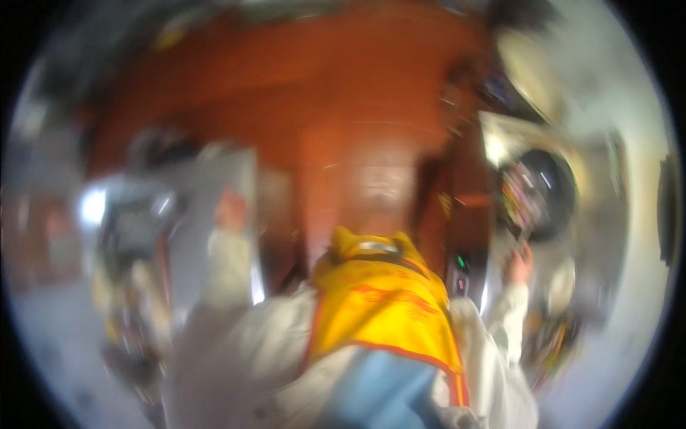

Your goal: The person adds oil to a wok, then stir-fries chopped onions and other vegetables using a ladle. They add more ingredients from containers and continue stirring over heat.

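Note:
On the right, my right hand (520, 266) grips the handle of a metal utensil (524, 236). It reaches toward a dark wok (554, 198), where colourful sliced or chopped food (519, 195) lies on the left side of the pan. The utensil's far end is lost in the blur. Over at the left, my left hand (231, 209) is above or on the edge of a grey counter (195, 214). Motion blur hides its fingers and whether it holds anything.
Red-brown floor (375, 80) runs between the two counters. A pale round lid or board (530, 75) leans beyond the wok. Lit controls (461, 263) sit on the stove front. A whitish dish (561, 284) stands near the wok. A yellow apron (386, 300) covers my front.

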A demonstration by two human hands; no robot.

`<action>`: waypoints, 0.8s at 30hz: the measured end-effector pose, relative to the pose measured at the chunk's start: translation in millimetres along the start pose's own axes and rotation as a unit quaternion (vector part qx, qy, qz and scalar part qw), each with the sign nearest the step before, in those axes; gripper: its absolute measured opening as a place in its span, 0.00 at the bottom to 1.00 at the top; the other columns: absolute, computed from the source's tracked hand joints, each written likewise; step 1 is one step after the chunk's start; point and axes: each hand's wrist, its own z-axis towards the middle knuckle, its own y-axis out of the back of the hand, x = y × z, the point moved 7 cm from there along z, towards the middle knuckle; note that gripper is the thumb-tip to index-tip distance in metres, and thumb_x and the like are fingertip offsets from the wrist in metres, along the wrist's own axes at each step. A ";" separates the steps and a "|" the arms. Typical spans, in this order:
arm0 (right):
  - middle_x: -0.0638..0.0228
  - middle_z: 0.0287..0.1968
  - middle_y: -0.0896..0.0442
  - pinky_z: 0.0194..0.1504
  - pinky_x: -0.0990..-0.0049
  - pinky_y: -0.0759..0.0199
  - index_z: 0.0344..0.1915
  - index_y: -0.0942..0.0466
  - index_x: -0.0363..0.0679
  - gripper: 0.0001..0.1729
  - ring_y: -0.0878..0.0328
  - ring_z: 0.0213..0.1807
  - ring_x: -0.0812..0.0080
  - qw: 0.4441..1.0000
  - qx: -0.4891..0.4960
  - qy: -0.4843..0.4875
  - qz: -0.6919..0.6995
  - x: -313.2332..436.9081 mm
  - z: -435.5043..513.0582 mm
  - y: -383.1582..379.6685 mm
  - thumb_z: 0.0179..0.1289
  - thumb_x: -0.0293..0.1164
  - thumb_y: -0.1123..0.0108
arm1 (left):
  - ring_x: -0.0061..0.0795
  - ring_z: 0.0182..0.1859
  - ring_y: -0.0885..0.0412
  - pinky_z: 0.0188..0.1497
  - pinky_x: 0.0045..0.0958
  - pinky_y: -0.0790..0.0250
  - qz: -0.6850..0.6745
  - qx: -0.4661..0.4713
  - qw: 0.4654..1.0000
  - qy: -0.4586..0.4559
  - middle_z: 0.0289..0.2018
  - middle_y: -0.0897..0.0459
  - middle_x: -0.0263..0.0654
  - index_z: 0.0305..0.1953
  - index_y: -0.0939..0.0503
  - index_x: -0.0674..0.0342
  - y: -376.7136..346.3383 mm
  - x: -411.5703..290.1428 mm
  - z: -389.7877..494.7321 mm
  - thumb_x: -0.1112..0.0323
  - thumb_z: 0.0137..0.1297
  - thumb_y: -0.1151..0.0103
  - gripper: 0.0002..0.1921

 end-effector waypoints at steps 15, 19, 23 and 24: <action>0.51 0.55 0.09 0.58 0.60 0.16 0.74 0.27 0.38 0.28 0.09 0.53 0.59 0.989 0.055 -0.036 0.131 23.1 -43.3 -3.5 0.76 0.26 0.36 | 0.22 0.21 0.23 0.22 0.29 0.29 0.584 0.603 0.511 0.185 0.26 0.21 0.30 0.49 0.21 0.60 -629.4 271.8 -325.8 0.63 0.72 0.27 0.14; 0.40 0.64 0.14 0.68 0.57 0.22 0.73 0.26 0.34 0.28 0.15 0.67 0.45 0.990 0.066 0.121 -0.041 57.4 -42.2 44.3 0.75 0.26 0.40 | 0.20 0.21 0.27 0.22 0.28 0.32 0.594 0.570 0.538 0.177 0.24 0.23 0.29 0.45 0.22 0.60 -695.7 299.2 -353.5 0.65 0.75 0.32 0.09; 0.33 0.64 0.17 0.73 0.48 0.27 0.72 0.26 0.29 0.29 0.20 0.69 0.34 0.974 -0.020 0.135 -0.179 80.2 39.5 69.0 0.72 0.25 0.45 | 0.20 0.21 0.27 0.23 0.30 0.32 0.614 0.626 0.458 0.144 0.23 0.24 0.28 0.42 0.23 0.60 -774.1 368.1 -367.4 0.66 0.75 0.35 0.07; 0.33 0.64 0.17 0.72 0.48 0.27 0.72 0.26 0.29 0.29 0.20 0.69 0.34 0.972 -0.060 0.128 -0.188 82.5 65.9 71.4 0.72 0.25 0.44 | 0.21 0.21 0.27 0.23 0.30 0.32 0.592 0.639 0.461 0.166 0.22 0.24 0.29 0.40 0.23 0.59 -790.0 385.2 -368.6 0.66 0.75 0.35 0.07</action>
